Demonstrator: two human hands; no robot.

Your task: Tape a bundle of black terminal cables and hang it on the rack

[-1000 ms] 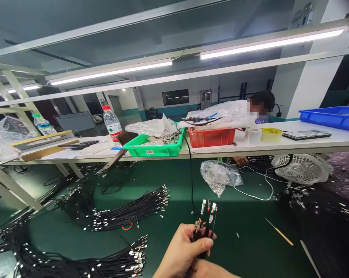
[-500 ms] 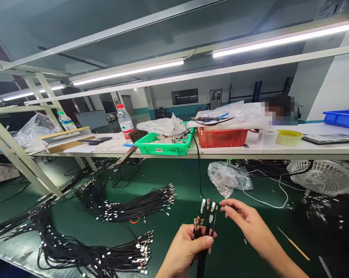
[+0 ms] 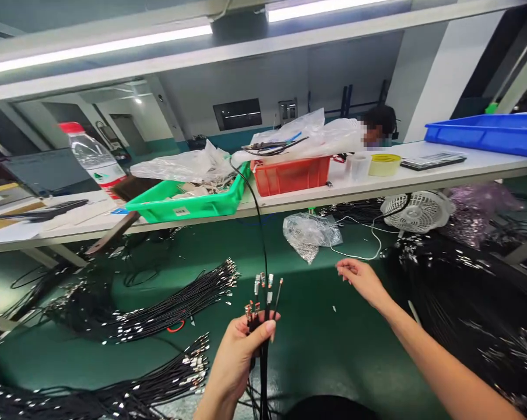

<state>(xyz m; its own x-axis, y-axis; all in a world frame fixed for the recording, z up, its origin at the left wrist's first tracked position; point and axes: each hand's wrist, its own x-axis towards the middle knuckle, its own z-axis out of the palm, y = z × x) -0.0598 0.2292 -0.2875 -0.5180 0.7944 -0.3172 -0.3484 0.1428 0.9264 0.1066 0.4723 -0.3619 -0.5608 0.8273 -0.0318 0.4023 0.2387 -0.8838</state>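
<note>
My left hand (image 3: 246, 350) is closed around a small bunch of black cables (image 3: 264, 373), held upright near the lower middle. Their metal terminals and white tags stick up above my fingers at uneven heights. Off to the right, apart from the bunch, my right hand (image 3: 358, 280) hovers over the green bench top with thumb and fingers drawn together. Whether anything is between those fingertips is too small to tell. Two bundles of black cables with shiny ends lie at left, an upper bundle (image 3: 171, 309) and a lower bundle (image 3: 154, 382).
A large heap of black cables (image 3: 460, 291) covers the right side, beside a white fan (image 3: 416, 211). A clear plastic bag (image 3: 311, 230) lies under the shelf. On the shelf stand a green bin (image 3: 185, 207), a red bin (image 3: 292, 176), a blue tray (image 3: 486, 137) and a water bottle (image 3: 95, 160).
My right hand has drawn away from the cable ends to the right, and its fingers have come closer together. My left hand still holds the bunch. The view has turned right.
</note>
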